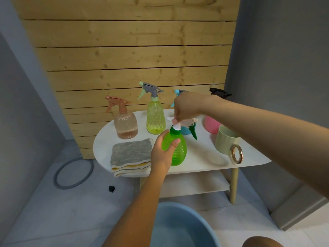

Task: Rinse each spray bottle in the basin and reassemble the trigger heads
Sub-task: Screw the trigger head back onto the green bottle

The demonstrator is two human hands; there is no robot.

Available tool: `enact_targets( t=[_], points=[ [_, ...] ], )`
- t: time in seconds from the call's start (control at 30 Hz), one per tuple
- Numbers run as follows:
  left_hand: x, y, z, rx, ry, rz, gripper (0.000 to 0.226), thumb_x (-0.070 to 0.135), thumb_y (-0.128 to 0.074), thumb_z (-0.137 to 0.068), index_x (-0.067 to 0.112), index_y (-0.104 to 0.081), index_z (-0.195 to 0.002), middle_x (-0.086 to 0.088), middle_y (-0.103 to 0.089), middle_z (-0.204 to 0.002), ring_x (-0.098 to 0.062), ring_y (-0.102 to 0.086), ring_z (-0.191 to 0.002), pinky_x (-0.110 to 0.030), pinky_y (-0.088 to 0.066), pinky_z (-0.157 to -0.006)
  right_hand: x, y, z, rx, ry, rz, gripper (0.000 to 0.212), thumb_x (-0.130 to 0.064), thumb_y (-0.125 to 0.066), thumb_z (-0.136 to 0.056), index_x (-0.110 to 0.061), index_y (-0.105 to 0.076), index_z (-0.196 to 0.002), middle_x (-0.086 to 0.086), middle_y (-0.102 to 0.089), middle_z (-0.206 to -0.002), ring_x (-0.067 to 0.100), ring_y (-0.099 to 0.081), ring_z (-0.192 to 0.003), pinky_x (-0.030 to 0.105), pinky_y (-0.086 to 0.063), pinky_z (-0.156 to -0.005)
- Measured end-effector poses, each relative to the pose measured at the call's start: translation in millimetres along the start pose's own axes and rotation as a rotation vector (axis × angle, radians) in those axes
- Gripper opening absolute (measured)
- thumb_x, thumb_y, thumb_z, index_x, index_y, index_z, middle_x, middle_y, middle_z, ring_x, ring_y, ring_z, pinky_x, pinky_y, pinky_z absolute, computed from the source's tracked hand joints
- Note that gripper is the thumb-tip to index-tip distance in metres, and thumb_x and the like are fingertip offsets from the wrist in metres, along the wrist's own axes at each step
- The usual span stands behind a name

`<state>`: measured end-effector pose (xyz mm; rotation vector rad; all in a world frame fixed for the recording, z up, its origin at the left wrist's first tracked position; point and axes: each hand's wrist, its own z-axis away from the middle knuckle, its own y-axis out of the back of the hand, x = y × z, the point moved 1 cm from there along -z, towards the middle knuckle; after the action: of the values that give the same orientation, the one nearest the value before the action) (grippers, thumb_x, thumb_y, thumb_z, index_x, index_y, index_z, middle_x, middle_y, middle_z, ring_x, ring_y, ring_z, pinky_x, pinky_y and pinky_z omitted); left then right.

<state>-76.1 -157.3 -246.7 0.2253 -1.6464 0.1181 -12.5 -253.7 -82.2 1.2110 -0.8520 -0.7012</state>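
Near the table's front edge, the left hand grips the green bottle while the right hand pinches its trigger head, probably twisting it; which direction, I cannot tell.

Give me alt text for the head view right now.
The left hand grips a green spray bottle above a white table while the right hand holds its trigger head. Pink and yellow bottles stand behind; a blue basin sits below.
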Motion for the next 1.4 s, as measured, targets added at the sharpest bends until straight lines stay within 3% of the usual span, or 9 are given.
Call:
enact_targets(
  t=[0.07, 0.2, 0.37, 0.5, 0.73, 0.87, 1.03, 1.17, 1.4],
  points=[
    [0.0, 0.3, 0.4, 0.004, -0.005, 0.006, 0.049, 0.036, -0.067, -0.085, 0.032, -0.049, -0.13, 0.01, -0.054, -0.122, -0.012, -0.05, -0.115, -0.027, -0.04, -0.091, -4.2, 0.6, 0.2, 0.011, -0.015, -0.009, 0.042, -0.041, -0.058, -0.089, -0.011, -0.054, -0.06, 0.003, -0.046, -0.058, 0.02, -0.044, -0.057, 0.027, -0.028, -0.049],
    [1.0, -0.2, 1.4, 0.0, -0.016, -0.017, 0.051, 0.03, -0.066, -0.086, 0.028, -0.047, -0.134, 0.01, -0.051, -0.122, -0.009, -0.045, -0.114, -0.025, -0.037, -0.091, -10.4, -1.0, -0.4, -0.004, 0.019, -0.202, 0.033, -0.031, -0.058, -0.091, -0.025, -0.062, -0.122, 0.002, -0.063, -0.113, 0.02, -0.061, -0.096, 0.025, -0.04, -0.068],
    [-2.2, 1.4, -0.5, -0.027, -0.038, -0.071, 0.055, 0.029, -0.07, -0.084, 0.029, -0.048, -0.135, 0.007, -0.055, -0.125, -0.01, -0.048, -0.115, -0.024, -0.037, -0.09, -13.0, -8.6, -8.8, -0.08, -0.115, -0.359, 0.036, -0.029, -0.05, -0.093, -0.001, -0.071, -0.103, 0.004, -0.067, -0.063, 0.009, -0.052, -0.046, 0.016, -0.043, -0.049],
    [-5.5, 2.5, -1.6, -0.013, -0.01, -0.038, 0.053, 0.034, -0.074, -0.079, 0.03, -0.053, -0.127, 0.005, -0.061, -0.118, -0.015, -0.056, -0.11, -0.026, -0.041, -0.087, 0.5, 1.1, -0.3, -0.385, -0.097, -0.749, 0.036, -0.017, -0.036, -0.103, 0.011, -0.057, -0.11, 0.014, -0.068, -0.086, 0.016, -0.064, -0.068, 0.022, -0.052, -0.06],
    [-1.0, 2.2, 0.3, -0.022, -0.014, -0.054, 0.055, 0.033, -0.07, -0.083, 0.032, -0.047, -0.132, 0.014, -0.053, -0.11, -0.007, -0.049, -0.104, -0.024, -0.037, -0.085, 4.3, -8.2, 11.7, -0.085, -0.059, -0.266, 0.045, -0.042, -0.051, -0.091, -0.014, -0.053, -0.056, 0.004, -0.051, -0.059, 0.017, -0.046, -0.053, 0.026, -0.034, -0.056],
    [-2.5, 2.0, 1.5, -0.02, -0.013, -0.057, 0.058, 0.032, -0.07, -0.083, 0.031, -0.045, -0.135, 0.013, -0.052, -0.114, -0.007, -0.047, -0.106, -0.024, -0.035, -0.085, -6.3, -13.4, 14.0, 0.006, -0.095, -0.338, 0.034, -0.032, -0.06, -0.087, -0.001, -0.07, -0.095, 0.008, -0.062, -0.073, 0.016, -0.052, -0.059, 0.024, -0.036, -0.053],
    [-2.2, 2.6, 2.2, -0.035, -0.019, -0.056, 0.06, 0.032, -0.071, -0.082, 0.031, -0.044, -0.136, 0.012, -0.05, -0.117, -0.007, -0.045, -0.108, -0.023, -0.035, -0.086, -13.8, -18.4, 12.9, 0.123, -0.108, -0.324, 0.027, -0.025, -0.064, -0.083, 0.0, -0.064, -0.093, 0.009, -0.062, -0.068, 0.02, -0.05, -0.056, 0.022, -0.033, -0.045],
    [-2.5, 2.9, 1.9, -0.039, -0.023, -0.051, 0.059, 0.031, -0.071, -0.082, 0.029, -0.045, -0.136, 0.011, -0.052, -0.117, -0.007, -0.046, -0.108, -0.023, -0.035, -0.086, -21.1, -21.3, 15.1, 0.251, -0.04, -0.491, 0.064, -0.021, -0.07, -0.083, -0.024, -0.038, -0.138, 0.004, -0.06, -0.089, 0.014, -0.06, -0.046, 0.021, -0.047, -0.041],
    [-5.6, 2.0, 0.7, -0.027, -0.03, -0.041, 0.059, 0.032, -0.073, -0.08, 0.03, -0.048, -0.134, 0.012, -0.056, -0.112, -0.008, -0.052, -0.106, -0.021, -0.038, -0.084, 0.5, -2.2, 10.4, -0.066, 0.072, -0.267, 0.047, -0.016, -0.052, -0.095, -0.019, -0.042, -0.141, -0.006, -0.067, -0.077, 0.011, -0.062, -0.073, 0.014, -0.039, -0.061]
  ],
)
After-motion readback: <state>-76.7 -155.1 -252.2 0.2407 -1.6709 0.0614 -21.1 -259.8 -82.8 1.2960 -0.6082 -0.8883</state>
